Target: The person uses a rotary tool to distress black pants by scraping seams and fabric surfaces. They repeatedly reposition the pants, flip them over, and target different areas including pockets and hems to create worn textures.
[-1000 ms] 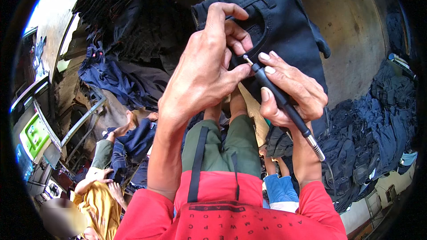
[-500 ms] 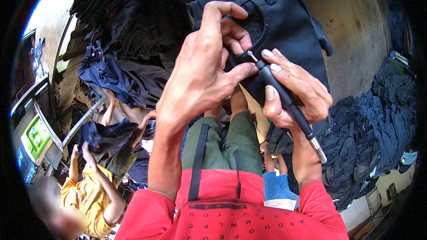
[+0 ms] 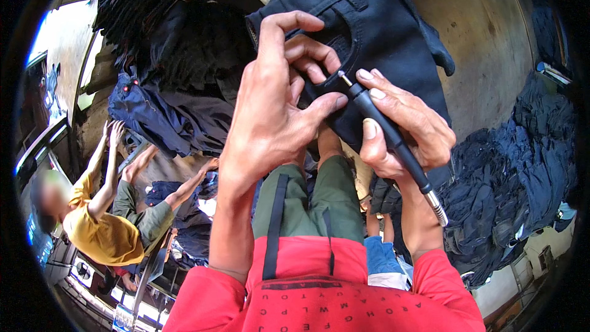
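Observation:
Black trousers point(image 3: 393, 37) lie ahead of me, their curved front pocket and waistband turned toward the top. My left hand point(image 3: 264, 104) is closed at the pocket opening, its curled fingers at the pocket's edge and its thumb against the cloth below. In my right hand point(image 3: 418, 129) is a black pen-shaped rotary handpiece point(image 3: 384, 126), gripped between thumb and fingers. Its thin metal tip points up and left at the pocket edge, close to my left fingertips. A metal spring sleeve ends the handpiece at the lower right. Whether the tip touches the cloth I cannot tell.
Dark garments are stacked point(image 3: 166, 43) at the upper left, with navy trousers point(image 3: 144, 110) below. A large heap of dark clothes point(image 3: 504, 178) spreads along the right. A wooden board point(image 3: 473, 43) stands behind the trousers. At the left sits a person in a yellow shirt point(image 3: 104, 233).
My hands and the trousers have shifted slightly left in view, with both grips kept. The person in yellow has moved and now reaches both arms up toward the navy trousers, without the dark cloth.

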`<act>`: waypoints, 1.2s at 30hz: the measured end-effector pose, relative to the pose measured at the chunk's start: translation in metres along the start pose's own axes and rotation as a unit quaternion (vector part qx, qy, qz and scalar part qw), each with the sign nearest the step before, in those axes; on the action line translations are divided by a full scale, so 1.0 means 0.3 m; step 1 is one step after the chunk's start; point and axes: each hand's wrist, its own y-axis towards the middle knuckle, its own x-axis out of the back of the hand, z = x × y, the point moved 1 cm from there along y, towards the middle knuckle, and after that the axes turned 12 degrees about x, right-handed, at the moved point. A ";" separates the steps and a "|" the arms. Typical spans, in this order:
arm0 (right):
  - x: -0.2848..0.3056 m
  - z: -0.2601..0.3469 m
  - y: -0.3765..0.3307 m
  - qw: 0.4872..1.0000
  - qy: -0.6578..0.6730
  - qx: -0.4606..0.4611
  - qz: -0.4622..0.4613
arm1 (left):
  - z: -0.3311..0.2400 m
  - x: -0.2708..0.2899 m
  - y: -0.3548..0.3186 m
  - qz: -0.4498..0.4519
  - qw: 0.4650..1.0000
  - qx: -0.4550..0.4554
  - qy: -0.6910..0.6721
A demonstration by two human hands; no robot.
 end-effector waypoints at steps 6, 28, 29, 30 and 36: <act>0.007 0.004 0.000 1.000 -0.007 -0.018 0.001 | 0.001 -0.003 -0.004 -0.009 1.000 -0.006 -0.005; 0.010 -0.013 0.002 0.999 -0.012 -0.031 -0.042 | 0.007 -0.032 -0.017 -0.024 0.999 -0.007 -0.039; 0.012 -0.012 0.003 0.999 -0.014 -0.033 -0.040 | 0.007 -0.034 -0.018 -0.026 0.999 -0.008 -0.038; 0.016 -0.010 0.002 0.999 -0.017 -0.033 -0.037 | 0.005 -0.037 -0.020 -0.028 0.999 -0.009 -0.037; 0.005 -0.007 0.006 0.998 -0.031 -0.051 -0.036 | 0.010 -0.034 -0.018 -0.035 0.998 -0.028 -0.037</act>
